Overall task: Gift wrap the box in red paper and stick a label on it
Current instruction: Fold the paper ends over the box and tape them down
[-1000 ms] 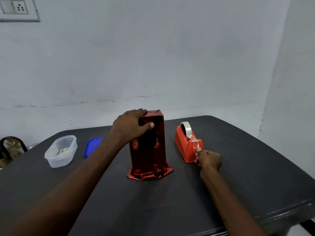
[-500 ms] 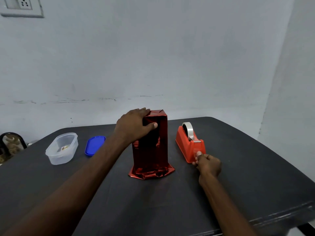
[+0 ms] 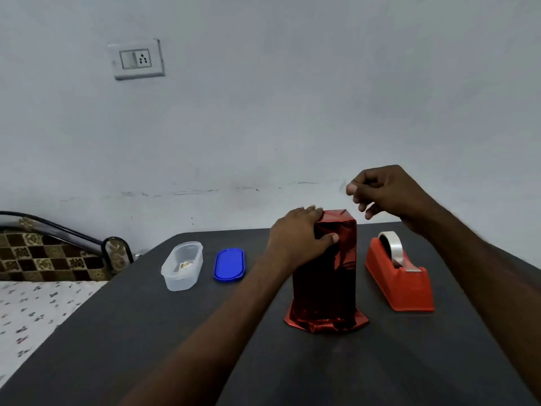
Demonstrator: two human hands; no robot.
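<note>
A box wrapped in shiny red paper (image 3: pixel 326 273) stands upright near the middle of a dark surface (image 3: pixel 146 347), the loose paper at its foot crumpled outward into a flared skirt. The person's left hand (image 3: pixel 298 238) grips the box's upper left corner — fingers curled over the top edge, thumb pressed across the front face. The right hand (image 3: pixel 383 191) hangs in the air above and just to the right of the box top, apart from it; thumb and forefinger are pinched together on a short strip of clear tape (image 3: pixel 343 186), which shows only faintly against the pale wall, while the other fingers curl loosely below.

Right of the box, near it but not touching, sits an orange tape dispenser (image 3: pixel 401 282) with a roll of clear tape (image 3: pixel 390 247) mounted upright in it. To the left of the box lie a blue oval lid (image 3: pixel 229 264), flat on the surface, and beyond it an open translucent plastic container (image 3: pixel 182 265) with a small item inside, too small to make out. A bed (image 3: pixel 32 312) with a floral sheet and a chequered headboard stands at the far left — a white switch and socket plate (image 3: pixel 137 59) is fixed to the wall above.
</note>
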